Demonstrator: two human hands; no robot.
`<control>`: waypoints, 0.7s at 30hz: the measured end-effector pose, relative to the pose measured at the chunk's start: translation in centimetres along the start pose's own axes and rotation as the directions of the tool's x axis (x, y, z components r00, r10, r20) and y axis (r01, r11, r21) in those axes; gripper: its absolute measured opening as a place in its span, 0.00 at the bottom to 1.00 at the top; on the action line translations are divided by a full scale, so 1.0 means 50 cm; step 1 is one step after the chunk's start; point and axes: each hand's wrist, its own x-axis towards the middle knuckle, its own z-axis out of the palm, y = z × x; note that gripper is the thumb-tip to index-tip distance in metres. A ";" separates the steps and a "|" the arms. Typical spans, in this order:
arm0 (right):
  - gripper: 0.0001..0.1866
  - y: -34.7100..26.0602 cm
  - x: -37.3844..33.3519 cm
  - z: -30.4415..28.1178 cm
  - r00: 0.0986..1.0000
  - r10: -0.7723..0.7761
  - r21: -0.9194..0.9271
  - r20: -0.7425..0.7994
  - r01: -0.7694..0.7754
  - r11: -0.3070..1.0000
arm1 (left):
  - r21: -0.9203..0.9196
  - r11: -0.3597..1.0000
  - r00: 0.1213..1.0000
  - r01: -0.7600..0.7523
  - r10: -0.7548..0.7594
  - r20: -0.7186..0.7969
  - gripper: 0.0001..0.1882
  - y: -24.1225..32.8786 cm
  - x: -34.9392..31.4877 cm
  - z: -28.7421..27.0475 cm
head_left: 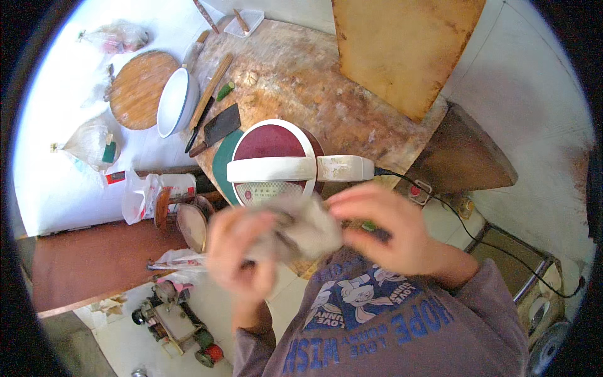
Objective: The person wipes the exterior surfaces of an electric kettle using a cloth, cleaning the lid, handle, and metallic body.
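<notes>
Cloth (314, 229), greyish and blurred, was bunched between my half-curled left fingers (237, 234) and right fingers (357, 197), held at both ends; how firmly, I couldn't tell. Working it well seemed to need even tension, clear of the round red-and-white appliance (271, 168) just beyond my fingers.
</notes>
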 end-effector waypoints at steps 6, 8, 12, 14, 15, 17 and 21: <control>0.18 0.081 0.020 -0.057 0.961 0.216 -0.091 -0.171 -0.234 0.968 | 0.371 0.929 1.000 0.002 -0.001 -0.004 0.18 0.004 0.053 0.088; 0.21 0.095 0.024 -0.063 0.969 0.222 -0.154 -0.109 -0.238 0.959 | 0.402 0.915 0.998 -0.035 0.049 -0.026 0.16 -0.007 0.047 0.114; 0.25 0.098 0.039 -0.065 0.978 0.209 -0.296 0.024 -0.193 0.936 | 0.385 0.919 0.994 -0.087 0.103 -0.020 0.09 0.019 0.050 0.151; 0.26 0.113 0.040 -0.061 0.971 0.231 -0.254 0.062 -0.209 0.945 | 0.358 0.932 0.997 -0.057 0.069 -0.020 0.09 0.030 0.050 0.160; 0.26 0.120 0.042 -0.058 0.967 0.240 -0.231 0.083 -0.215 0.949 | 0.329 0.943 0.999 -0.041 0.050 -0.017 0.10 0.034 0.050 0.164; 0.26 0.126 0.044 -0.055 0.977 0.205 -0.191 0.057 -0.191 0.963 | 0.284 0.959 1.000 -0.010 0.018 -0.023 0.10 0.047 0.045 0.175; 0.23 0.130 0.051 -0.049 0.994 0.103 -0.171 0.047 -0.094 0.981 | 0.265 0.961 0.997 0.075 -0.064 -0.050 0.09 0.067 0.029 0.198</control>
